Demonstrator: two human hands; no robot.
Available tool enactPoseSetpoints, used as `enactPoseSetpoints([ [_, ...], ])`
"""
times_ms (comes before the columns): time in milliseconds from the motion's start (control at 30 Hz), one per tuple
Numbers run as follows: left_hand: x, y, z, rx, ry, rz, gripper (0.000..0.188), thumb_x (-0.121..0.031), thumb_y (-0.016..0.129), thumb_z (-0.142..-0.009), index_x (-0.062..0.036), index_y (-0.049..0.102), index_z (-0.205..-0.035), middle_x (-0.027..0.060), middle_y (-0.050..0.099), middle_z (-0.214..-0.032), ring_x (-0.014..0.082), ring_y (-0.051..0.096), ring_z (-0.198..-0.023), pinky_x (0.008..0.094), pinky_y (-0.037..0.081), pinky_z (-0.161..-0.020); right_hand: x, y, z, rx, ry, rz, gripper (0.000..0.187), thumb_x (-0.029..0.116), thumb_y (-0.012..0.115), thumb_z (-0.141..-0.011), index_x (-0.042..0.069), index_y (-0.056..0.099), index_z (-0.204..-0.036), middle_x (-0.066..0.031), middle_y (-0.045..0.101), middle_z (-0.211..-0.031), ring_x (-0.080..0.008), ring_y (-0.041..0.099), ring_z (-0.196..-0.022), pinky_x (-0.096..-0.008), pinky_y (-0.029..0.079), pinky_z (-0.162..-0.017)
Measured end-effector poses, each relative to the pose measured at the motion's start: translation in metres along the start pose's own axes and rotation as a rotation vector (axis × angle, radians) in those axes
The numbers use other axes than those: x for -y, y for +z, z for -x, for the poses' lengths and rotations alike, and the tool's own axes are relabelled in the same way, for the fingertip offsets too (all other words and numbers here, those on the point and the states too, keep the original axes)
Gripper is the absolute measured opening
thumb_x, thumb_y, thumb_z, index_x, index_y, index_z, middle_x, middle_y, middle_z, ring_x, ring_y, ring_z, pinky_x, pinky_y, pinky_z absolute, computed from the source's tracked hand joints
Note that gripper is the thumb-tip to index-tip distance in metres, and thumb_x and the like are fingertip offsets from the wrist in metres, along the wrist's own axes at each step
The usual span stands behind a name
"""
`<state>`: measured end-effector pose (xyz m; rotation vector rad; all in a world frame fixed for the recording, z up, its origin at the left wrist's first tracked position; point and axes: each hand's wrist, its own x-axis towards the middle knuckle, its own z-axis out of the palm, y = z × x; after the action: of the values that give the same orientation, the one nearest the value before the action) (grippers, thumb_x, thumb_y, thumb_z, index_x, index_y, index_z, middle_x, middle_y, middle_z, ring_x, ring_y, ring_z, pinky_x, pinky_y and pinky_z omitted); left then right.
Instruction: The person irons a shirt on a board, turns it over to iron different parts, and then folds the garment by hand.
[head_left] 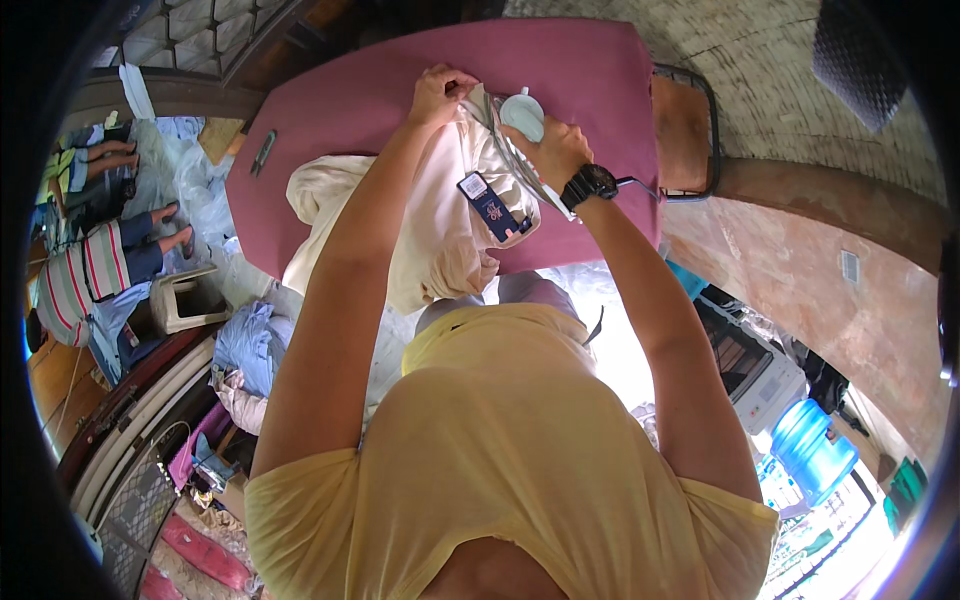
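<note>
A cream garment (425,225) lies over the maroon-covered ironing board (560,55) and hangs past its near edge. At the far end of the cloth, my left hand (437,97) has its fingers closed on the garment's edge. My right hand (555,155) is wrapped round a pale iron (522,118), which rests at the garment's right side; its grip is partly hidden by the hand. A dark blue hang tag (490,208) lies on the cloth below the iron. A small pair of thread snips (263,152) lies at the board's left edge, apart from both hands.
A black metal rack (716,130) adjoins the board's right end. On the left are other people, one in a striped top (85,280), a beige stool (185,300) and blue cloth (250,345). A blue water jug (812,450) stands at the lower right.
</note>
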<state>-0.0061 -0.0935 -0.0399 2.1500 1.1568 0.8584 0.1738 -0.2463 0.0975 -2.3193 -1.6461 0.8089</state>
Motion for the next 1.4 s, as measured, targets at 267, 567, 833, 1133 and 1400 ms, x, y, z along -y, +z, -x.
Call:
enactPoseSetpoints([
  [267, -0.006, -0.002, 0.0, 0.018, -0.038, 0.033, 0.019, -0.006, 0.07, -0.08, -0.0158, 0.076, -0.096, 0.0052, 0.067, -0.085, 0.0202, 0.065, -0.084, 0.0324, 0.054, -0.078, 0.005, 0.002, -0.009, -0.013, 0.016, -0.014, 0.073, 0.07, 0.06, -0.081, 0.001, 0.066, -0.106, -0.0282, 0.068, -0.093, -0.0436, 0.067, -0.092, -0.0508, 0.055, -0.08],
  [567, -0.005, -0.002, -0.001, 0.019, -0.051, 0.12, 0.018, -0.007, 0.071, -0.079, -0.015, 0.076, -0.094, 0.0053, 0.066, -0.083, 0.0227, 0.062, -0.082, 0.0349, 0.052, -0.079, 0.006, -0.002, -0.004, 0.014, -0.005, -0.009, 0.073, 0.068, 0.059, -0.082, -0.001, 0.065, -0.107, -0.0271, 0.069, -0.093, -0.0423, 0.068, -0.092, -0.0502, 0.055, -0.081],
  [833, -0.002, 0.0, -0.001, -0.001, -0.003, 0.049, 0.02, -0.005, 0.07, -0.079, -0.0142, 0.076, -0.096, 0.0049, 0.065, -0.083, 0.0203, 0.063, -0.082, 0.0325, 0.052, -0.076, 0.015, -0.01, -0.003, 0.022, 0.027, 0.017, 0.072, 0.068, 0.059, -0.082, 0.001, 0.066, -0.109, -0.0261, 0.069, -0.094, -0.0422, 0.068, -0.093, -0.0489, 0.055, -0.082],
  [1133, 0.002, 0.002, 0.0, 0.01, -0.048, 0.09, 0.018, -0.004, 0.07, -0.08, -0.014, 0.076, -0.094, 0.0047, 0.064, -0.08, 0.0195, 0.063, -0.081, 0.0325, 0.052, -0.075, 0.013, -0.005, -0.007, 0.021, 0.012, -0.003, 0.072, 0.068, 0.059, -0.082, 0.002, 0.065, -0.109, -0.0262, 0.068, -0.099, -0.0433, 0.066, -0.096, -0.0503, 0.054, -0.082],
  [1400, -0.013, -0.006, 0.001, 0.023, -0.044, 0.086, 0.015, -0.006, 0.07, -0.082, -0.0144, 0.076, -0.093, 0.0032, 0.064, -0.079, 0.0181, 0.06, -0.077, 0.0313, 0.051, -0.073, -0.06, 0.022, 0.055, -0.103, -0.108, -0.061, 0.066, 0.063, 0.064, -0.081, 0.0, 0.067, -0.101, -0.0263, 0.068, -0.087, -0.0421, 0.068, -0.084, -0.0496, 0.056, -0.075],
])
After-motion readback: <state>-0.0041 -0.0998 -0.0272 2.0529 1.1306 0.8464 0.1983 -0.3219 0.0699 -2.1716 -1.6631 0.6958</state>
